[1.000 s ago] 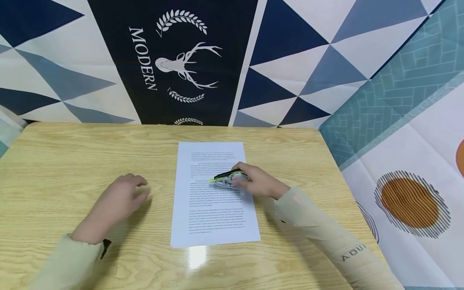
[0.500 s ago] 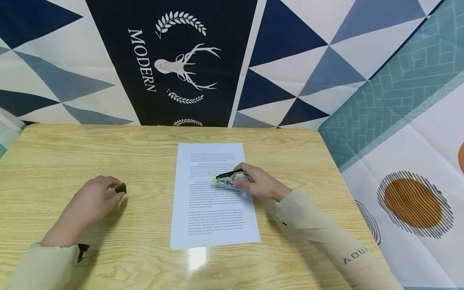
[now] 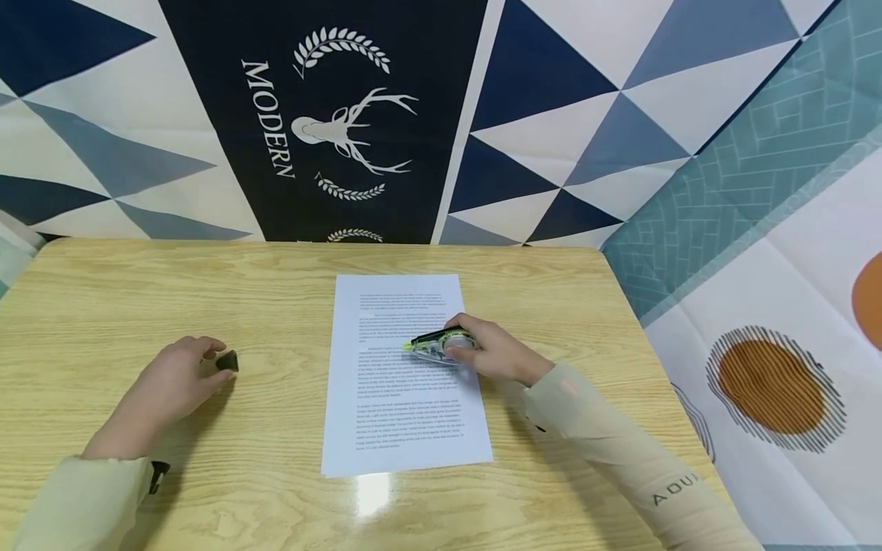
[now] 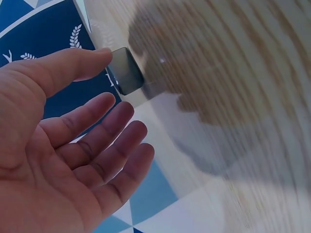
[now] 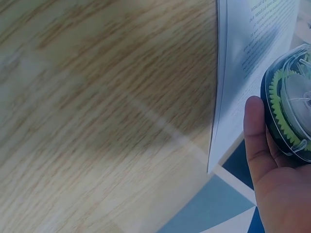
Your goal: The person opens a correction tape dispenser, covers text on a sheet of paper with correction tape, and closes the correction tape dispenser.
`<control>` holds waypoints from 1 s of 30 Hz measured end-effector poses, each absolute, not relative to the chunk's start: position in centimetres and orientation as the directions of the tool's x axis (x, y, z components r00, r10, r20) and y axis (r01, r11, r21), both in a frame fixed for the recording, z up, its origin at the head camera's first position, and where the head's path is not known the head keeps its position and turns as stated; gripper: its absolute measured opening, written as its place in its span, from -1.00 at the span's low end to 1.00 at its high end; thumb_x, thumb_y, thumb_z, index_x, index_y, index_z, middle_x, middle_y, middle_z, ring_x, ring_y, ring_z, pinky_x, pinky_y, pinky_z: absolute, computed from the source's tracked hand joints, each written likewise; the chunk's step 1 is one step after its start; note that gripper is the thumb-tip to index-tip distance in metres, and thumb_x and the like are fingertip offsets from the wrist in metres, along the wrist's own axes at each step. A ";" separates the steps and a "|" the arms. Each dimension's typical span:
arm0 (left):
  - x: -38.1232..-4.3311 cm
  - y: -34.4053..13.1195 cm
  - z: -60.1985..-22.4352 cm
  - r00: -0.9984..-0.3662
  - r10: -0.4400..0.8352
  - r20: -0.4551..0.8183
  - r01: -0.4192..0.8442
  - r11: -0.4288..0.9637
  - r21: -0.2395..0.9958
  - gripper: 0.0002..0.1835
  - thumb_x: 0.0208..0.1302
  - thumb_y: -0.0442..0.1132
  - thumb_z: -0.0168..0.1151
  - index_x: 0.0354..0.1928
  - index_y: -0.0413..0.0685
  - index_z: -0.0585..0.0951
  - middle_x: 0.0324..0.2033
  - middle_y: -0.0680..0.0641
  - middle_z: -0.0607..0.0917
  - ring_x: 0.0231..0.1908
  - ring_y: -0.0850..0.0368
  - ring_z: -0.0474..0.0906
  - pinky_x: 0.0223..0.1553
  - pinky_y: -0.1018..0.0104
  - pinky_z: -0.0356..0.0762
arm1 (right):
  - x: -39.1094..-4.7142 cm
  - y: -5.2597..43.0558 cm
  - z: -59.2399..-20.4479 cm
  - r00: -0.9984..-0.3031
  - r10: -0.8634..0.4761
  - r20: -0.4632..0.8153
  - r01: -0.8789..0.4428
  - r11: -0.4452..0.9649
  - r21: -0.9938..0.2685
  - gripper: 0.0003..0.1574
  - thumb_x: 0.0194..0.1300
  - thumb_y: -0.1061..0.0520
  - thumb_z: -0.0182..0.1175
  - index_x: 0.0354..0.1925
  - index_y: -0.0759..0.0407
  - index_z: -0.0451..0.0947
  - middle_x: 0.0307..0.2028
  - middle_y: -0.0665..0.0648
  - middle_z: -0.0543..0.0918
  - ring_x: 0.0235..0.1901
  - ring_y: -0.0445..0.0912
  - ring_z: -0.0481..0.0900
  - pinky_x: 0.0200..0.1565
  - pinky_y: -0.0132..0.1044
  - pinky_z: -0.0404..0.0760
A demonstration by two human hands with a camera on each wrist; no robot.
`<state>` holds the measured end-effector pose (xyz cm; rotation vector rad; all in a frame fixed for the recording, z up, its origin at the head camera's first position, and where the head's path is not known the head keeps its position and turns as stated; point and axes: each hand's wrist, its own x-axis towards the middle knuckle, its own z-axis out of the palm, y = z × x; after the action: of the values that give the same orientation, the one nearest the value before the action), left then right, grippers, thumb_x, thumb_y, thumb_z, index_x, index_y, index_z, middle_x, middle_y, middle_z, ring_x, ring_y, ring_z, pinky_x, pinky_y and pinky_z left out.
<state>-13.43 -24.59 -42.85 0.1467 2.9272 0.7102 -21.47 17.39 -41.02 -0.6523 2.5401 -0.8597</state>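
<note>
The paper [image 3: 406, 451] could be sliding or creasing if the roller [image 3: 439, 346] were pressing down hard, since the left hand [image 3: 168, 383] is staying well apart from it, to the left, and nothing is visibly weighting its far or near edge. The roller's bare tip could also be marking a wrong line by accident, as it is pointing left over the print; whether it is touching the sheet, I cannot tell. The cap [image 3: 227, 361] could be slipping away, because only the fingertips and thumb of the left hand are pinching it, above the left of the table [image 3: 276, 298], while the other fingers are curving loosely, slightly spread. The right hand [image 3: 494, 350] is gripping the roller between fingers and thumb over the paper's right half.

The roller is looking rounded and compact: black along its upper edge, lime at the tip, its clear shell showing a lime toothed gear and a pale wheel. The cap is looking small, dark and smoky.
</note>
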 end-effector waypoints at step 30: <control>-14.2 -23.3 -42.4 -0.986 0.120 -0.115 0.054 0.886 0.460 -0.62 0.19 -0.22 0.24 -0.07 -0.41 0.53 -0.21 -0.35 0.61 -0.18 -0.24 0.54 -0.22 -0.06 0.47 | -20.9 18.1 -41.3 -0.820 -0.535 -0.205 -0.293 0.699 -0.653 -0.62 0.32 0.03 0.12 0.09 0.01 0.38 -0.03 0.06 0.60 -0.25 -0.12 0.47 -0.15 -0.22 0.37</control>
<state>-14.16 -23.32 -42.40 0.1355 2.9134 0.7047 -20.95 18.05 -41.28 -0.6438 2.5279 -0.8780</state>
